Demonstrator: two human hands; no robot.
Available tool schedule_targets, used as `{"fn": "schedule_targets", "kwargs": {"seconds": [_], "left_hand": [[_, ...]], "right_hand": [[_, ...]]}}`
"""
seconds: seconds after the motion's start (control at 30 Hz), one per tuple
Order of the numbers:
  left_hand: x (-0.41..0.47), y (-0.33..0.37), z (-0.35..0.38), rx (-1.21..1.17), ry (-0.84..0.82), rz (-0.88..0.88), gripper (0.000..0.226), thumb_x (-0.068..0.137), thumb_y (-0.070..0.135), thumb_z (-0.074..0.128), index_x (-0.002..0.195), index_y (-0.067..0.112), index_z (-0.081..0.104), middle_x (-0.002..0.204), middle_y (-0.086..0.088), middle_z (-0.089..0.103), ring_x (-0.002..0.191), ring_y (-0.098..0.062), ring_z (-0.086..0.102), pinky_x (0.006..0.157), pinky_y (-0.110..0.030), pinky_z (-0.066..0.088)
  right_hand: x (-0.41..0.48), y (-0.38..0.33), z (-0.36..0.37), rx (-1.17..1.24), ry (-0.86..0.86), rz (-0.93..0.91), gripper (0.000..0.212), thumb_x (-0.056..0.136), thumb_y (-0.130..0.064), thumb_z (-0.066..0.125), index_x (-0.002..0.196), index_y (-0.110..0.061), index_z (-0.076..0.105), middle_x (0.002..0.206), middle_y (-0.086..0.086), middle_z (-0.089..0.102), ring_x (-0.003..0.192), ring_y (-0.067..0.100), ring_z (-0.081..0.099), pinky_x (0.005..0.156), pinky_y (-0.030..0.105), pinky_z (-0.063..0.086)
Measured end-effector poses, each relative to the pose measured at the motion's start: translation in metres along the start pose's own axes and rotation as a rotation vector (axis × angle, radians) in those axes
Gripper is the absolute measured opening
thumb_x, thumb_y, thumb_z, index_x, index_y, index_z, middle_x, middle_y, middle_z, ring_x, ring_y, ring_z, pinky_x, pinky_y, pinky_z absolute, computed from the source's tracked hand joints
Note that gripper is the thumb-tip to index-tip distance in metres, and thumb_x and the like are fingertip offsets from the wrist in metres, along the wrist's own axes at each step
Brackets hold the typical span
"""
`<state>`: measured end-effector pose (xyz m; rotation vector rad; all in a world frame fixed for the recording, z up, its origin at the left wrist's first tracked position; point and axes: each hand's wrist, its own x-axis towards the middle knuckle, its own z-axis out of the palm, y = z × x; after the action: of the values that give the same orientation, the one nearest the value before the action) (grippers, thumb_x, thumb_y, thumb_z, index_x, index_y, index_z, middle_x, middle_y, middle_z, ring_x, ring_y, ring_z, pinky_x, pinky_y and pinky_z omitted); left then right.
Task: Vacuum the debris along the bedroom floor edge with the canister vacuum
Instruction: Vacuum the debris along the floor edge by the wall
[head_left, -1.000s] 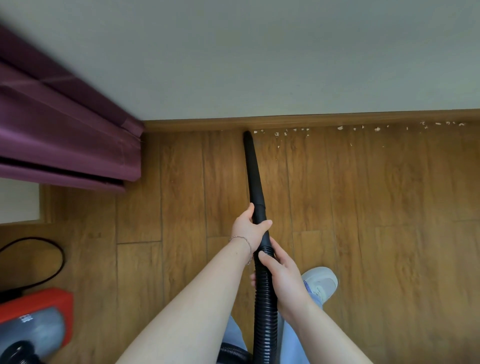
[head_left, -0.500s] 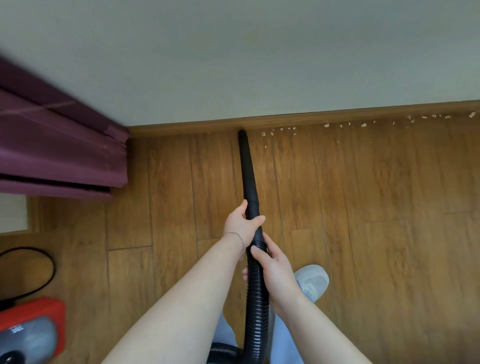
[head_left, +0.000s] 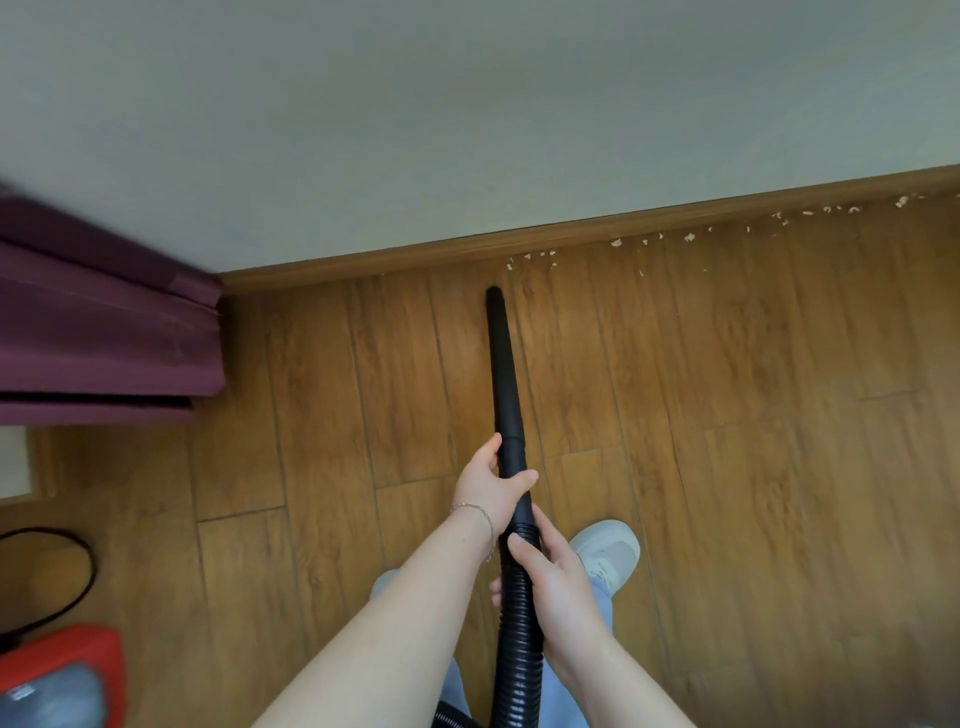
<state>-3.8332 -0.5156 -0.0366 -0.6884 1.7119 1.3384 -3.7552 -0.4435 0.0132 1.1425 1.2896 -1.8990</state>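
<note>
A black tapered nozzle points at the wooden baseboard, its tip a short way back from it and just left of the nearest crumbs. My left hand grips the nozzle's lower end. Just below it my right hand holds the ribbed black hose. Pale debris lies scattered along the floor edge from the tip's right out to the far right. The red and grey canister sits at the bottom left corner.
A purple curtain hangs at the left by the wall corner. A black cord loops on the wooden floor near the canister. My white shoe stands right of the hose.
The nozzle tip has drawn back a little from the baseboard. My view has swung, so the baseboard now slopes up to the right. Both hands keep their hold.
</note>
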Motion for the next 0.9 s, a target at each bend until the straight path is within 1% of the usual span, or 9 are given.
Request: {"fn": "schedule_targets", "kwargs": {"seconds": [0.07,0.13,0.23,0.3,0.37,0.43,0.57,0.73,0.9], "left_hand": [[-0.002,0.000,0.004,-0.004,-0.001,-0.003,0.072,0.085,0.020,0.065,0.146,0.021,0.026,0.149,-0.004,0.036,0.134,-0.015,0.037,0.111,-0.037,0.033],[0.000,0.002,0.008,0.004,0.005,0.003,0.072,0.085,0.021,0.065,0.146,0.022,0.026,0.149,-0.004,0.037,0.133,-0.016,0.038,0.110,-0.037,0.034],[0.007,0.012,0.010,0.034,0.015,0.025,0.072,0.086,0.023,0.064,0.146,0.022,0.026,0.148,-0.003,0.037,0.132,-0.017,0.039,0.109,-0.035,0.035],[0.013,0.019,0.011,0.048,0.015,0.042,0.071,0.086,0.023,0.064,0.146,0.021,0.026,0.149,-0.004,0.037,0.132,-0.017,0.039,0.108,-0.034,0.035],[0.018,0.026,0.013,0.056,0.006,0.054,0.071,0.086,0.022,0.064,0.146,0.021,0.025,0.148,-0.003,0.038,0.131,-0.017,0.042,0.103,-0.030,0.036],[0.023,0.032,0.015,0.056,0.001,0.061,0.071,0.086,0.023,0.064,0.146,0.021,0.025,0.147,-0.002,0.039,0.128,-0.017,0.044,0.098,-0.026,0.037],[0.030,0.041,0.021,0.060,0.018,0.068,0.071,0.086,0.023,0.064,0.146,0.020,0.026,0.146,-0.003,0.040,0.129,-0.018,0.044,0.101,-0.029,0.037],[0.036,0.051,0.033,0.098,0.003,0.084,0.071,0.085,0.025,0.065,0.145,0.021,0.027,0.145,-0.003,0.042,0.127,-0.018,0.046,0.100,-0.031,0.040],[0.038,0.059,0.047,0.117,-0.032,0.091,0.071,0.086,0.024,0.064,0.146,0.020,0.026,0.146,-0.004,0.041,0.128,-0.019,0.045,0.100,-0.030,0.040]], "right_hand": [[-0.002,-0.001,-0.004,0.003,0.003,-0.001,0.036,0.094,-0.008,0.050,0.108,-0.040,0.054,0.080,0.013,0.062,0.053,0.022,0.057,0.049,0.031,0.050],[0.001,-0.006,-0.006,0.006,0.009,-0.006,0.035,0.094,-0.008,0.051,0.108,-0.040,0.054,0.077,0.011,0.063,0.053,0.022,0.057,0.049,0.031,0.049],[0.008,-0.014,-0.009,0.003,0.006,-0.023,0.034,0.094,-0.009,0.050,0.109,-0.039,0.055,0.073,0.007,0.066,0.054,0.022,0.057,0.051,0.031,0.049],[0.012,-0.020,-0.010,0.001,-0.009,-0.040,0.033,0.094,-0.010,0.050,0.105,-0.041,0.056,0.070,0.004,0.066,0.054,0.021,0.057,0.051,0.031,0.049],[0.017,-0.026,-0.011,-0.004,-0.017,-0.051,0.034,0.095,-0.011,0.051,0.102,-0.043,0.056,0.069,0.003,0.067,0.055,0.020,0.058,0.051,0.030,0.050],[0.020,-0.033,-0.013,-0.019,-0.021,-0.057,0.033,0.094,-0.012,0.051,0.101,-0.044,0.056,0.073,0.005,0.067,0.056,0.020,0.058,0.052,0.031,0.050],[0.026,-0.046,-0.020,-0.033,-0.032,-0.058,0.033,0.095,-0.014,0.050,0.099,-0.046,0.055,0.075,0.011,0.062,0.057,0.020,0.057,0.055,0.033,0.050],[0.030,-0.053,-0.029,-0.003,-0.011,-0.059,0.033,0.095,-0.014,0.050,0.099,-0.046,0.055,0.070,0.010,0.064,0.055,0.020,0.058,0.053,0.031,0.050],[0.030,-0.061,-0.041,0.013,0.028,-0.052,0.034,0.095,-0.014,0.050,0.098,-0.047,0.053,0.077,0.013,0.066,0.056,0.020,0.059,0.054,0.032,0.051]]}}
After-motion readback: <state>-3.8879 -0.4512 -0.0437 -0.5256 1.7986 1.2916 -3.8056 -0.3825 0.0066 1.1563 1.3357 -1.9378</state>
